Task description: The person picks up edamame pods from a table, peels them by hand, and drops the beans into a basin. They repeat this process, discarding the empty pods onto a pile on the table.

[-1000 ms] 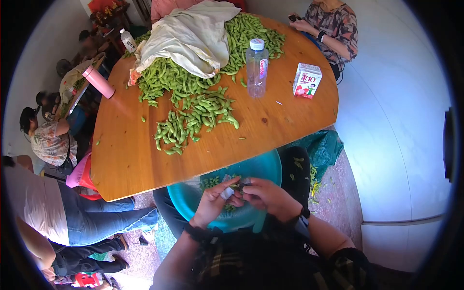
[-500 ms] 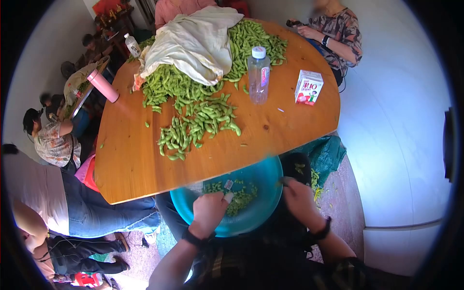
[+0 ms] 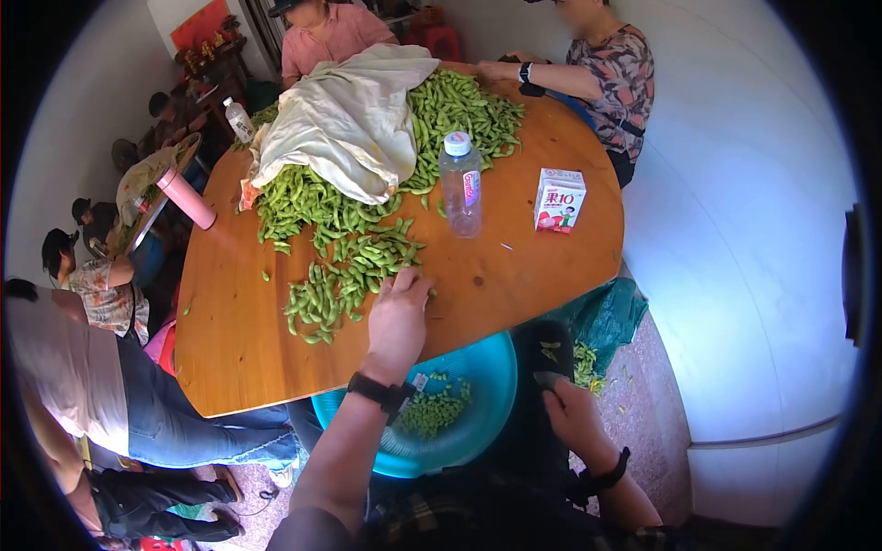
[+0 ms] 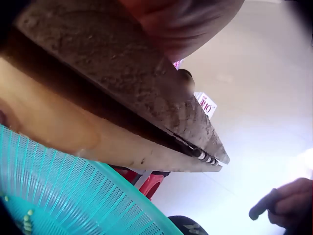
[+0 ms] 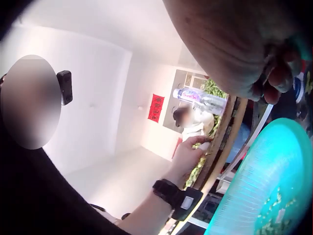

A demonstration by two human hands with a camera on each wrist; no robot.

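Over the table's near edge, my left hand (image 3: 398, 312) reaches down with bent fingers to the near side of loose green edamame pods (image 3: 377, 253). Its fingertips are partly hidden, and I cannot tell whether they pinch a pod. Something white covers its thumb tip (image 5: 204, 146). My right hand (image 3: 577, 421) is over the right thigh beside the teal basin (image 3: 501, 390), fingers loosely curled, with a dark cover on its thumb (image 4: 262, 204). Shelled green beans (image 3: 432, 413) lie in the basin, below both hands.
A large pod heap (image 3: 459, 110) lies under a pale cloth (image 3: 340, 119) on the wooden table (image 3: 514, 285). A clear bottle (image 3: 461, 193), a juice carton (image 3: 559, 202) and a pink flask (image 3: 188, 199) stand there. A green sack (image 3: 606, 312) is on the floor; people sit around.
My hands were together over the basin, then parted. The left hand has moved forward and up onto the table by the pods; the right has moved out past the basin's right side.
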